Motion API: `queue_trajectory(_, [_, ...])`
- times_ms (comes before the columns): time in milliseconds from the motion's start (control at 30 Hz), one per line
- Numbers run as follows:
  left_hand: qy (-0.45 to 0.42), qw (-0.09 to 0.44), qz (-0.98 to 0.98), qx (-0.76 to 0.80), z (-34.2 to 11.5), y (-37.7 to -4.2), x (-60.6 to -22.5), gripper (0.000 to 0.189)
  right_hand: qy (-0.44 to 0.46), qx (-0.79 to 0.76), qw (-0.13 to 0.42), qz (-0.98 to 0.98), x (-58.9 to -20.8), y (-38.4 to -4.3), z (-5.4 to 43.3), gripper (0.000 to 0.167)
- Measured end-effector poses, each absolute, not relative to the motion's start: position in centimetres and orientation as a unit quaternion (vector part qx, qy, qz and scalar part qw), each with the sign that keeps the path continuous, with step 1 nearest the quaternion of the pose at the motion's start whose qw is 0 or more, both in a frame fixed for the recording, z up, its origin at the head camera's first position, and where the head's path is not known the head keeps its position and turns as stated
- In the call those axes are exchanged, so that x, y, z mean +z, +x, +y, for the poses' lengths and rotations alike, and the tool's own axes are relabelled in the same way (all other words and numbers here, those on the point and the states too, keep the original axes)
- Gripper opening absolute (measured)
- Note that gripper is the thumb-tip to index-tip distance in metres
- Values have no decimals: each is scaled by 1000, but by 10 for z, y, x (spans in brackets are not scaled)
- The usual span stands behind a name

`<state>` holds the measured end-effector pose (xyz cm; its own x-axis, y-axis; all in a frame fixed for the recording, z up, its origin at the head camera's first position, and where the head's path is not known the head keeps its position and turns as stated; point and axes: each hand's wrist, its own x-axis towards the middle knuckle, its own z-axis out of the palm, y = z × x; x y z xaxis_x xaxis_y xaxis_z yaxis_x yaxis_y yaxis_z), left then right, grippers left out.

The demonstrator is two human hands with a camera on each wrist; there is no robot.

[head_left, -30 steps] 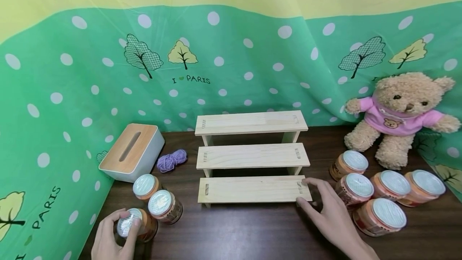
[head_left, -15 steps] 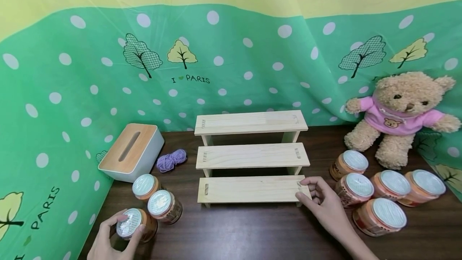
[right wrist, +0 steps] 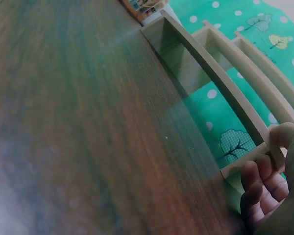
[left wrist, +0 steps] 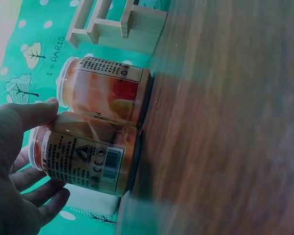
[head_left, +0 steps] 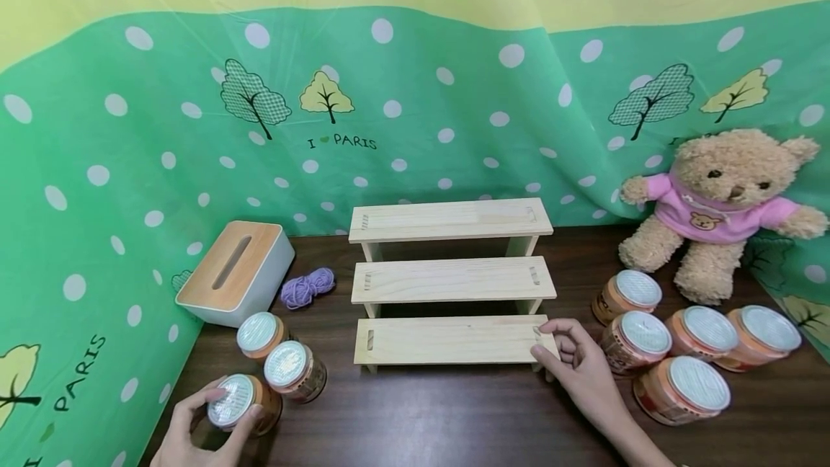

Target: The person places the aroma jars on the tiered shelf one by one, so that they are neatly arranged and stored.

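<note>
Three small jars with pale lids stand at the left of the head view. My left hand (head_left: 202,424) is round the lid of the nearest jar (head_left: 266,409), index finger at the lid's far-left edge and thumb at its right side. In the left wrist view that jar (left wrist: 83,156) stands upright on the table, its label and barcode showing. A three-tier wooden display stand (head_left: 454,341) occupies the middle. With thumb and fingers, my right hand (head_left: 580,366) grips the right end of its lowest board. The right wrist view shows this board (right wrist: 225,93) from the side.
Several more lidded jars (head_left: 700,384) cluster at the right, before a teddy bear (head_left: 713,215) in a pink top. A tissue box (head_left: 240,265) and purple yarn (head_left: 308,288) are behind the left jars. Green dotted cloth (head_left: 454,128) hangs at the back.
My left fingers and thumb have spread wider, from over the lid to its edges. My right fingers have curled in under the lowest board's end. Jars and stand have stayed put.
</note>
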<state>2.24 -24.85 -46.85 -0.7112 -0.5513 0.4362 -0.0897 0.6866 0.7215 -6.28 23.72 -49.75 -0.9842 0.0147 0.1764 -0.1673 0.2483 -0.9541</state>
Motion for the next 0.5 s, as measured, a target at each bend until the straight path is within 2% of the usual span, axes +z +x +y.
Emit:
queue_trajectory(167, [171,362,-855,-331,-254,23,-472,63,51,611,72,-786,-499,-63,237,33])
queue_trajectory(367, [100,415,-847,-318,-266,25,-470,64,51,608,70,-789,-499,-64,237,33])
queue_trajectory(500, [95,419,-848,-311,-267,27,-457,60,47,606,68,-791,-498,-63,237,32])
